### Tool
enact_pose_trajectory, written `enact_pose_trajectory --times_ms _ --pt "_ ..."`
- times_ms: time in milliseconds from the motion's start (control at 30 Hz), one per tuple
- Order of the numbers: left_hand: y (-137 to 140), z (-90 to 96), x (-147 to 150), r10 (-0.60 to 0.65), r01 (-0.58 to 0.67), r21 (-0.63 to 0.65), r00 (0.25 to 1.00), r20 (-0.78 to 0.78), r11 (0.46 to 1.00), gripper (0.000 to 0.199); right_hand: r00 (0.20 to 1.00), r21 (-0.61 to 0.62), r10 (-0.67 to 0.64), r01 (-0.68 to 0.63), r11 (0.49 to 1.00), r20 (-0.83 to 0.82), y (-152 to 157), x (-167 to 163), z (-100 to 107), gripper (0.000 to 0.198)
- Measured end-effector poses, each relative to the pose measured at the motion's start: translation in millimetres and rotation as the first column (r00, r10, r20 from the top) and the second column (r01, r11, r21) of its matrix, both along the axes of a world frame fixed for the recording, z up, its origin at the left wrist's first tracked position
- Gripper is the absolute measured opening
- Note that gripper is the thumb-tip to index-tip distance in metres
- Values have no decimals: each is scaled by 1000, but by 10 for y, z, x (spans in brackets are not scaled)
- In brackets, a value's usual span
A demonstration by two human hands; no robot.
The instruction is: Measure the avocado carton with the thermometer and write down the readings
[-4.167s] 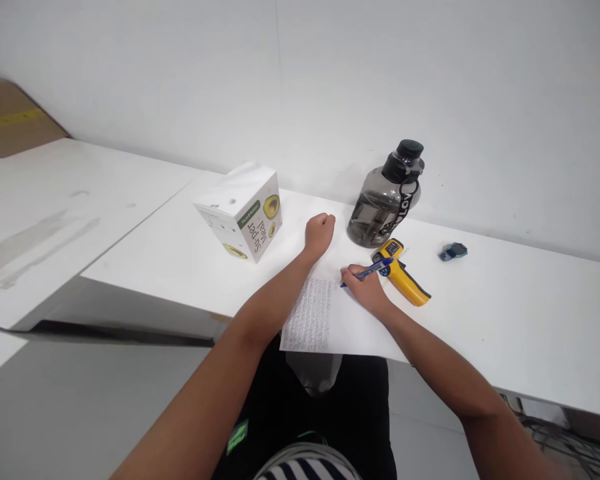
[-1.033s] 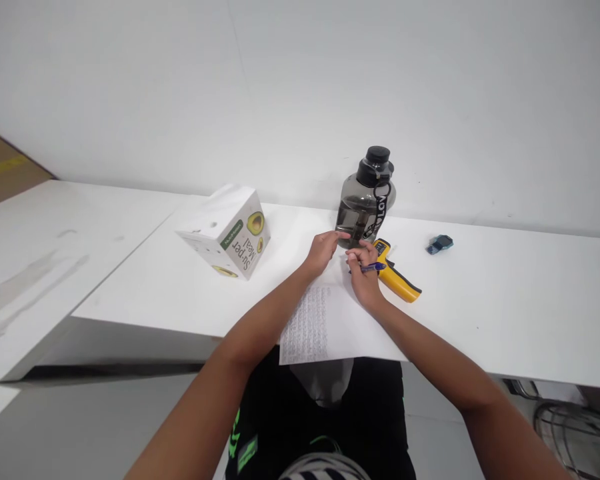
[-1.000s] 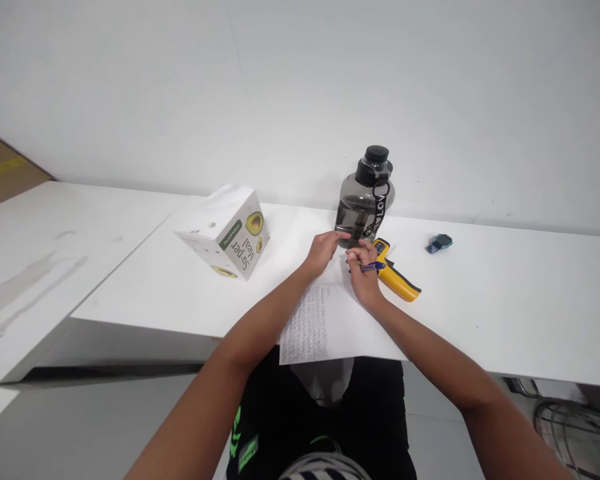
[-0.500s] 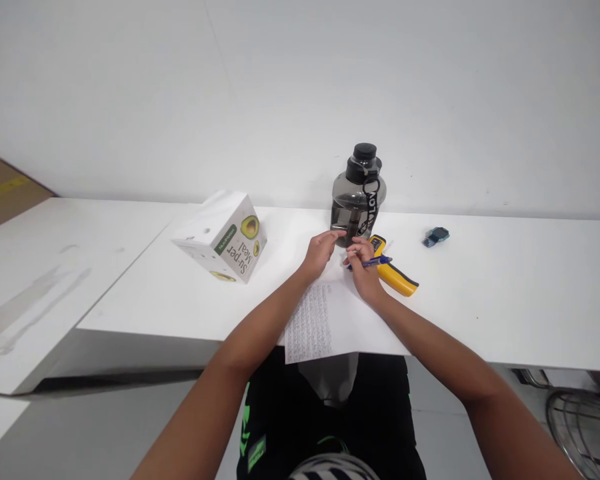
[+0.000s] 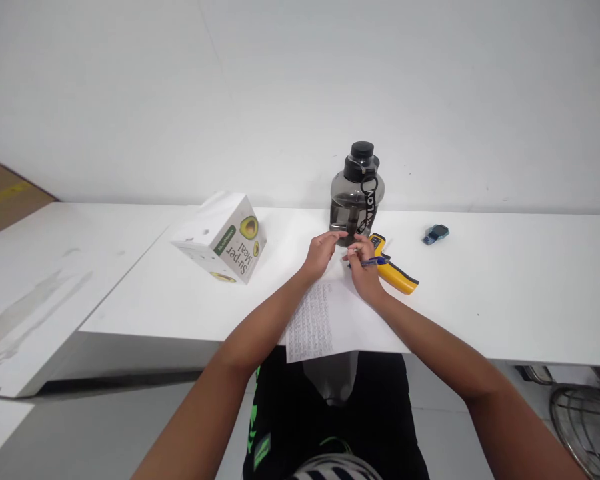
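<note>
My right hand [image 5: 364,267] is closed around a blue pen [image 5: 375,262], which lies crosswise in the fingers. Beside it, my left hand [image 5: 321,255] has its fingers drawn together and pointing toward the right hand; whatever they may hold is too small to make out. Both hands are over the upper end of a paper sheet [image 5: 310,320] covered with dense lines of writing on its left side. Just behind them stands a dark see-through water bottle [image 5: 355,193] with a black cap. A yellow and black infrared thermometer [image 5: 397,277] lies right of my right hand.
A white carton [image 5: 237,247] with avocado pictures stands to the left on the white table [image 5: 520,287]. A dark watch-like object [image 5: 436,234] lies to the right. A cardboard box [image 5: 7,197] is at far left, and a wire stool [image 5: 585,420] at lower right.
The view has shifted very slightly. Both hands keep nearly the same place, and the pen's tilt has changed a little in my right hand.
</note>
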State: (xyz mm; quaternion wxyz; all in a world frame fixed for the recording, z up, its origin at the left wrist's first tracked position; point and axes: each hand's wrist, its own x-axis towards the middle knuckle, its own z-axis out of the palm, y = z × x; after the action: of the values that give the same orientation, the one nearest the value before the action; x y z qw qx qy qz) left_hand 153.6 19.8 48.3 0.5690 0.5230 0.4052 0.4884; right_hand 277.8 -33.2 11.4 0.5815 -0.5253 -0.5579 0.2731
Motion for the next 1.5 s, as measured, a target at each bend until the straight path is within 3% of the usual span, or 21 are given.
enact_pose_trajectory --times_ms 533,867,933,1033,1167,1333,1433,1500 --pt "-26 26 28 51 -51 14 998 -26 999 24 996 -32 26 -29 999 -85 27 30 -12 28" --pt "-13 46 -7 -48 48 -21 999 7 999 25 995 -37 71 -74 997 -75 -24 51 81 25" --pt "-63 45 28 -123 123 -14 992 -10 992 19 987 -17 144 -145 989 -76 -56 20 91 28" --pt "-102 55 58 -203 204 10 979 -22 979 30 983 38 178 -177 984 -43 -85 -8 114 34" --pt "-44 59 9 10 -8 97 1000 -28 995 37 998 99 67 -65 993 -12 -41 11 125 32" --pt "-20 58 -67 127 -107 216 988 -84 971 37 1000 70 9 -11 997 25 33 -8 48 35" --pt "-44 118 -102 261 -176 413 953 -156 893 35 990 76 -36 26 997 135 40 -13 12 58" --pt "-85 205 -149 385 -261 517 911 -148 815 37 973 68 -37 22 997 226 42 -3 -10 61"
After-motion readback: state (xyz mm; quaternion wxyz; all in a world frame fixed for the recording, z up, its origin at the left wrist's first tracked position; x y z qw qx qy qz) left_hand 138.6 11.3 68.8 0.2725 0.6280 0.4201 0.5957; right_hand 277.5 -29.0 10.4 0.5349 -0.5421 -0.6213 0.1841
